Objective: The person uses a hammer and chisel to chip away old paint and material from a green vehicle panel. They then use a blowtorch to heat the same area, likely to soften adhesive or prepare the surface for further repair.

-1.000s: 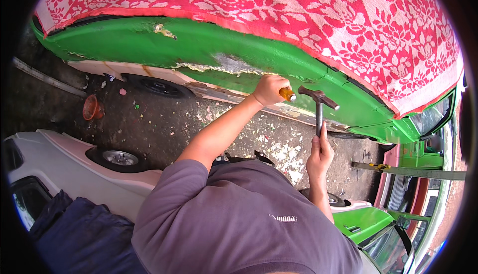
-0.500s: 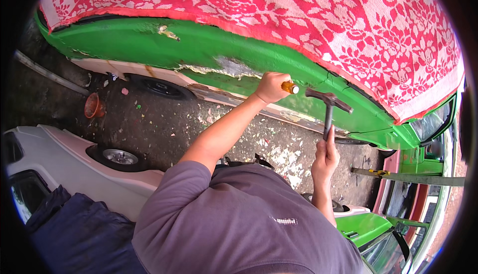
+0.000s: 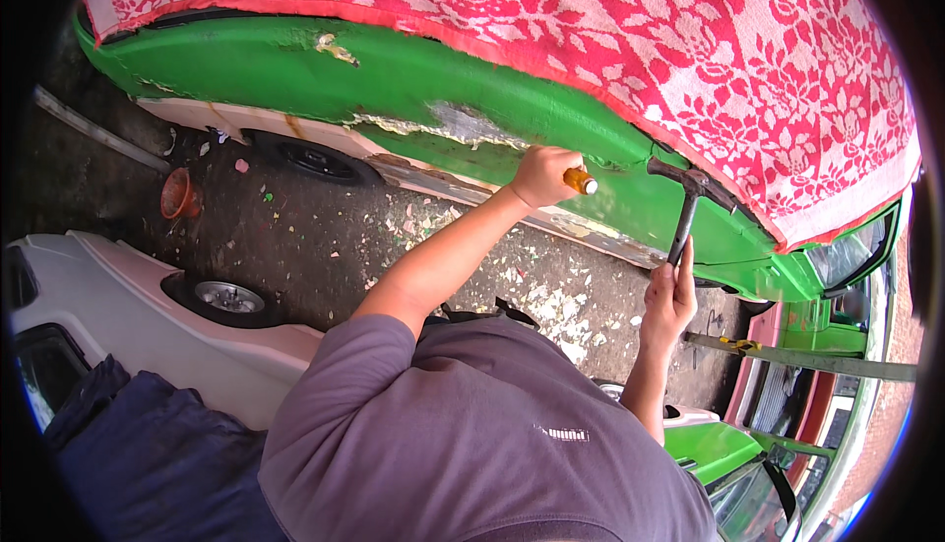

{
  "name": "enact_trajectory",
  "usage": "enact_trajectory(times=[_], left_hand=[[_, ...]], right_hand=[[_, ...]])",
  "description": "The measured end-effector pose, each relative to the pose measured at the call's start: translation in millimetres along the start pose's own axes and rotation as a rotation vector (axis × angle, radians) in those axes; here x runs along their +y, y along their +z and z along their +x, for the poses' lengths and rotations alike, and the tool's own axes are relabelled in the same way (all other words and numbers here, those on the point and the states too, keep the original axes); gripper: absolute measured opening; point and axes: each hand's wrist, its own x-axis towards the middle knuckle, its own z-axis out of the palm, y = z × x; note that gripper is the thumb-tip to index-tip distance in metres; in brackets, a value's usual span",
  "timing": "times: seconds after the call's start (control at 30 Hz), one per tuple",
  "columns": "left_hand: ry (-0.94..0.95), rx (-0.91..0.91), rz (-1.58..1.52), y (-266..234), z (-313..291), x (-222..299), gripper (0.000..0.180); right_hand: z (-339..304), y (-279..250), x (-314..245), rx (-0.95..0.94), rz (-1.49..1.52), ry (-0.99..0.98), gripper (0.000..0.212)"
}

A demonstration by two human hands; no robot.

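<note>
My left hand (image 3: 542,177) is closed around an amber-handled tool (image 3: 580,182), held against the side of a green car (image 3: 423,74). The handle's pale butt end points to the right; its far end is hidden by my fist and the panel. Just left of the fist, paint is broken away in a ragged strip (image 3: 394,127) beside a bare grey patch. My right hand (image 3: 670,302) grips a hammer (image 3: 683,215) by its dark shaft. The hammer head is raised, to the right of the handle's butt end and apart from it.
A red and white floral cloth (image 3: 591,10) covers the car's top. Paint flakes (image 3: 556,316) litter the ground. An orange pot (image 3: 178,193) stands at left, near a pale car (image 3: 177,335) with dark fabric (image 3: 167,453) on it. A striped pole (image 3: 807,354) crosses at right.
The hammer has swung up and to the right, away from the amber handle, with my right hand. My left hand keeps nearly the same place on the panel.
</note>
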Motion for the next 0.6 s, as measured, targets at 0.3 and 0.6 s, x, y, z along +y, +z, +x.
enact_trajectory(times=[0.3,0.6], left_hand=[[0.001,-0.020,0.008,-2.8,-2.7,-7.1,0.019],[0.026,-0.037,0.026,-6.7,-0.8,-7.0,0.018]], right_hand=[[-8.0,0.0,15.6,-0.060,0.044,0.068,0.052],[-7.9,3.8,14.2,-0.092,-0.003,0.093,0.050]])
